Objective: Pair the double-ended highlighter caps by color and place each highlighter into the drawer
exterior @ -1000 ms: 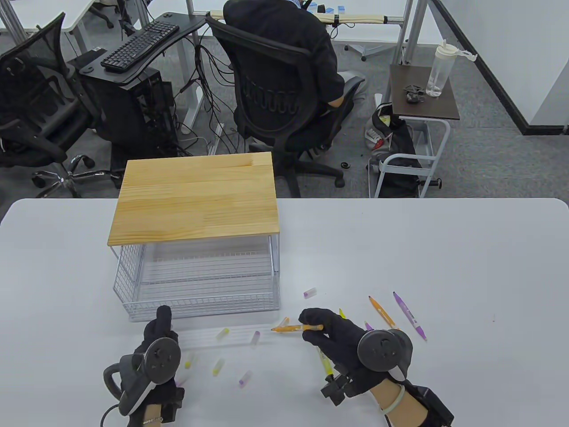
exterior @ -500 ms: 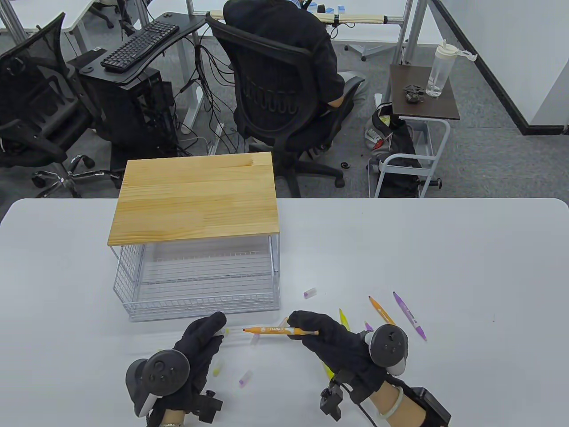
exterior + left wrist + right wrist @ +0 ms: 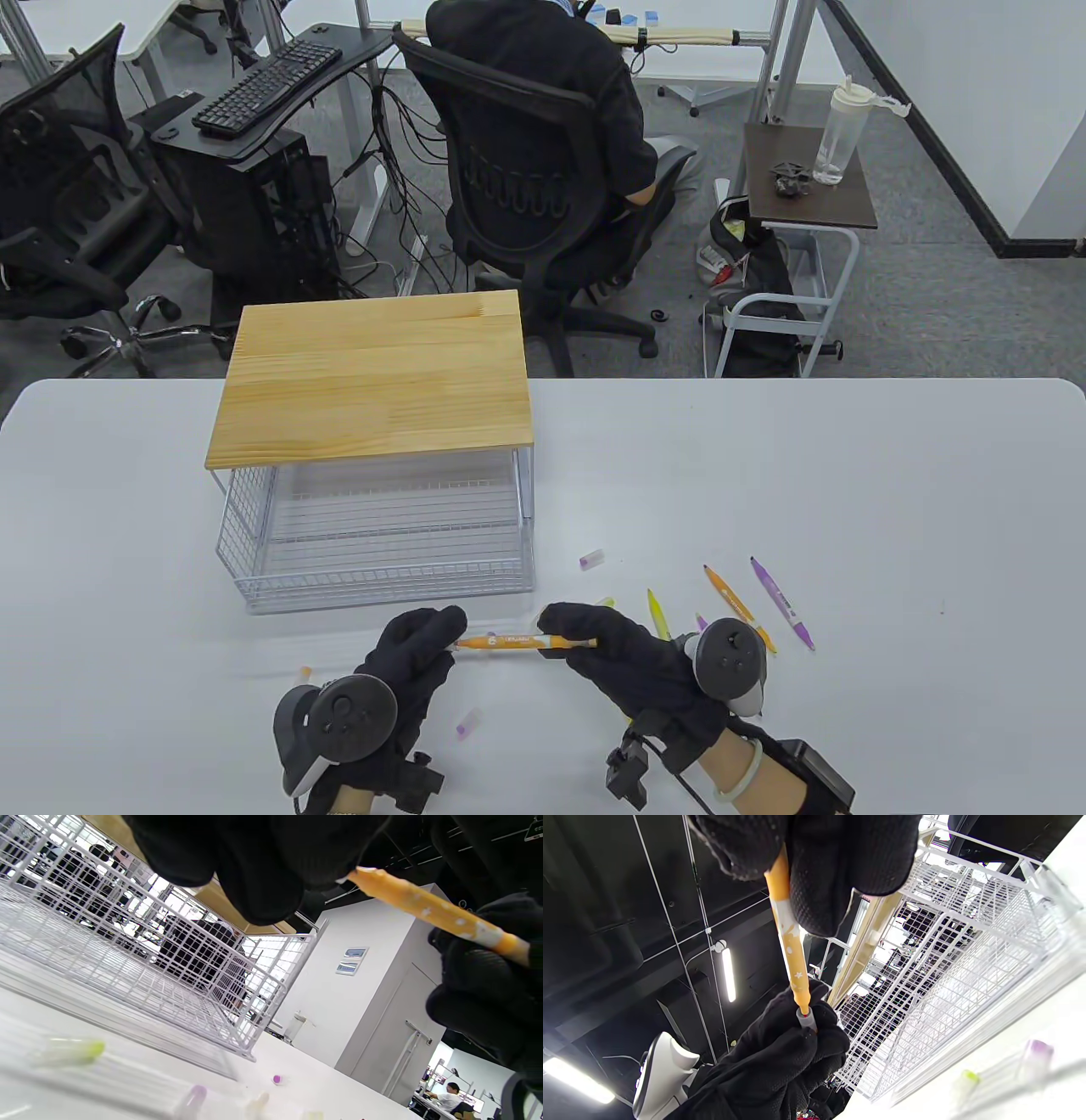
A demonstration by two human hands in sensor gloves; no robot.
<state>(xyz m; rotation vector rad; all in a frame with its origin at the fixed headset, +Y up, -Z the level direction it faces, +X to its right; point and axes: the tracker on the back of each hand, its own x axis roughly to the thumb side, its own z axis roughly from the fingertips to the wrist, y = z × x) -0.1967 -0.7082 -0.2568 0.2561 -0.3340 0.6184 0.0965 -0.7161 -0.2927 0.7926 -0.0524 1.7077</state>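
My right hand point(image 3: 567, 632) pinches an orange highlighter point(image 3: 509, 641) by its right part and holds it level above the table, just in front of the wire drawer point(image 3: 373, 543). My left hand point(image 3: 448, 638) meets the pen's left end. In the right wrist view, the left hand's fingers point(image 3: 780, 1060) pinch a small clear cap point(image 3: 807, 1021) that sits against the tip of the orange highlighter point(image 3: 791, 950). The left wrist view shows the orange barrel point(image 3: 432, 912) running from my left fingers point(image 3: 254, 866) to the right hand point(image 3: 479, 997). The cap's colour end is hidden.
Loose caps lie on the white table: a purple one point(image 3: 591, 559), another purple point(image 3: 468, 722), an orange one point(image 3: 305, 672). A yellow highlighter point(image 3: 658, 613), an orange one point(image 3: 738, 607) and a purple one point(image 3: 782, 603) lie to the right. A wooden top point(image 3: 373, 390) covers the drawer frame.
My left hand has moved right from the drawer's front left corner to the pen's left end and now pinches a cap. The right hand has shifted the highlighter left.
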